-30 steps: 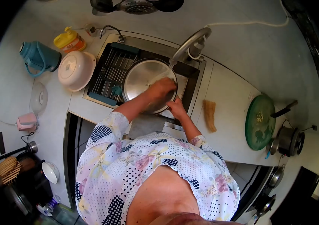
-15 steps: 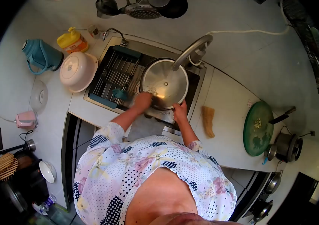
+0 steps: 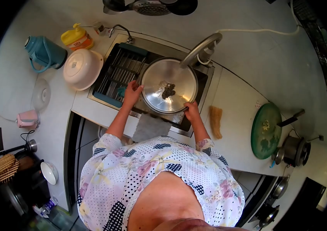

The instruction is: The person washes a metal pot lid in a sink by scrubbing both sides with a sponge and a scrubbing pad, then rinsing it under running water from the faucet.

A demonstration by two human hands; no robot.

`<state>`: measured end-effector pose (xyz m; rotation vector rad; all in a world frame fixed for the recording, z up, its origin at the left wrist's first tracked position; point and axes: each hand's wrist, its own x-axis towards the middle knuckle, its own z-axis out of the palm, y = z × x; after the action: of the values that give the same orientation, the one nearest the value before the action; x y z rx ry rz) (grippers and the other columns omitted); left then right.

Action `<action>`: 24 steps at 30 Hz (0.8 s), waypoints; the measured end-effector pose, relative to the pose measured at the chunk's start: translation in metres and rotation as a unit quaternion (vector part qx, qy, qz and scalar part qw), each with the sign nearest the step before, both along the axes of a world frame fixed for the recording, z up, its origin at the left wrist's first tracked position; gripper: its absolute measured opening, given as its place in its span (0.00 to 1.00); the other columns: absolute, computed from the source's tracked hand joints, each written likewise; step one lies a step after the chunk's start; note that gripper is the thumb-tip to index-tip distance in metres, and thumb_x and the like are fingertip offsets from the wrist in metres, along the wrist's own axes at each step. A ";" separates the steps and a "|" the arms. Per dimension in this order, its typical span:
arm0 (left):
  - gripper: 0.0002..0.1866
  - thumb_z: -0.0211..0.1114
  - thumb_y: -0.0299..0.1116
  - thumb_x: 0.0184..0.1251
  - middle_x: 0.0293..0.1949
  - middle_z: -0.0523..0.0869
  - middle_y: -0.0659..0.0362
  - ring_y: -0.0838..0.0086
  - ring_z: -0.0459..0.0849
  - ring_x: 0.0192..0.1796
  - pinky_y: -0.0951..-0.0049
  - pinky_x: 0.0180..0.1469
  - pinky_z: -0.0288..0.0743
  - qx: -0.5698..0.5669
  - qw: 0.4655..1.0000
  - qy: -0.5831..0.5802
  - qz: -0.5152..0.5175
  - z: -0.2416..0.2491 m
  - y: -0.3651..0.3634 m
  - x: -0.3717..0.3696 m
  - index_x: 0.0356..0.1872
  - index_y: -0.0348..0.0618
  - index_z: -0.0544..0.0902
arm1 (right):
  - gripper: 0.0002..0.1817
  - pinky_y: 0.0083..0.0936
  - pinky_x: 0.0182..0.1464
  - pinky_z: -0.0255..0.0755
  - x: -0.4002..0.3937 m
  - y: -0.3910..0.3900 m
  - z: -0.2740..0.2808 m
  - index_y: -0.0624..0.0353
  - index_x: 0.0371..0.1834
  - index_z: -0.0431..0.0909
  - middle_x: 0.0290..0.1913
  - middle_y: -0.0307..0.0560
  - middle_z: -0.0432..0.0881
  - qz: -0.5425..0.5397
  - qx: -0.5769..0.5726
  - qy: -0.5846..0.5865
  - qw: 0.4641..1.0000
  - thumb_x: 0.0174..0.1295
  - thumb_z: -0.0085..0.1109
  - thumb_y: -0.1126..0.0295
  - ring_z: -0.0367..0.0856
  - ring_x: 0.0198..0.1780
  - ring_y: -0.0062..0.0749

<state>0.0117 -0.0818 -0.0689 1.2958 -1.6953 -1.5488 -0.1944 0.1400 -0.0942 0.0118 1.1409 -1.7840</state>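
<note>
A wide, round stainless steel pot (image 3: 155, 102) sits over the sink, beneath the curved tap (image 3: 204, 44). Inside it lies a dark, clumped thing (image 3: 168, 91) that looks like a steel wool scourer. At the pot's left rim, my left hand (image 3: 132, 94) is closed on its edge, with the thumb near the top. My right hand (image 3: 192, 111) grips the lower right side of the rim. The undersides of both grips are hidden by the pot.
Left of the pot, a dish rack (image 3: 119, 73) spans the sink. Beyond it stand a pink basin (image 3: 80, 69), a yellow bottle (image 3: 78, 38) and a teal jug (image 3: 44, 54). To the right lie a tan sponge-like strip (image 3: 215, 122) and a green board (image 3: 265, 138) with chopped bits.
My left hand has moved up and left to the pot's rim. The dark clump now shows inside the pot. The pot has shifted slightly, and my right hand stays at its lower right.
</note>
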 end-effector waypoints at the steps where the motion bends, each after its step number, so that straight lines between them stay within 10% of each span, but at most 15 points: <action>1: 0.37 0.68 0.43 0.55 0.49 0.79 0.48 0.67 0.75 0.54 0.66 0.51 0.72 0.029 0.999 0.018 -0.025 -0.002 -0.008 0.005 0.60 0.31 0.65 | 0.25 0.31 0.43 0.76 -0.003 0.000 -0.005 0.63 0.54 0.67 0.45 0.48 0.76 0.010 -0.001 0.006 1.000 0.48 0.49 0.83 0.79 0.42 0.37; 11: 0.24 0.61 0.24 0.53 0.47 0.78 0.51 0.66 0.80 0.48 0.60 0.44 0.79 0.387 0.897 0.106 -0.184 0.014 -0.017 0.029 0.55 0.35 0.69 | 0.20 0.32 0.45 0.74 -0.032 -0.009 0.004 0.64 0.50 0.73 0.43 0.51 0.79 0.119 0.130 0.102 0.979 0.52 0.57 0.73 0.80 0.41 0.41; 14: 0.24 0.57 0.18 0.51 0.46 0.79 0.52 0.66 0.80 0.47 0.63 0.46 0.78 0.369 0.907 0.157 -0.127 0.010 0.007 0.030 0.54 0.35 0.70 | 0.22 0.35 0.50 0.71 -0.042 -0.021 0.000 0.61 0.54 0.72 0.45 0.55 0.79 0.027 0.279 0.533 0.799 0.55 0.58 0.67 0.78 0.46 0.49; 20: 0.25 0.57 0.17 0.51 0.45 0.79 0.53 0.66 0.80 0.46 0.66 0.48 0.76 0.325 0.911 0.241 -0.084 -0.013 0.037 0.014 0.54 0.34 0.69 | 0.23 0.36 0.55 0.67 0.024 -0.037 0.079 0.54 0.54 0.74 0.53 0.55 0.73 0.174 0.143 0.769 0.598 0.53 0.62 0.64 0.74 0.51 0.51; 24: 0.24 0.57 0.17 0.50 0.46 0.79 0.53 0.66 0.80 0.46 0.67 0.48 0.76 0.289 0.945 0.117 -0.095 -0.001 0.048 0.003 0.53 0.34 0.70 | 0.19 0.37 0.51 0.69 0.017 -0.042 0.039 0.55 0.50 0.77 0.52 0.54 0.71 0.164 0.174 0.711 0.662 0.52 0.63 0.69 0.75 0.47 0.49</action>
<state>0.0144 -0.0340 -0.0695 1.1609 -1.2869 -2.3331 -0.1769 0.0978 -0.0554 -1.5004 2.3154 -0.9623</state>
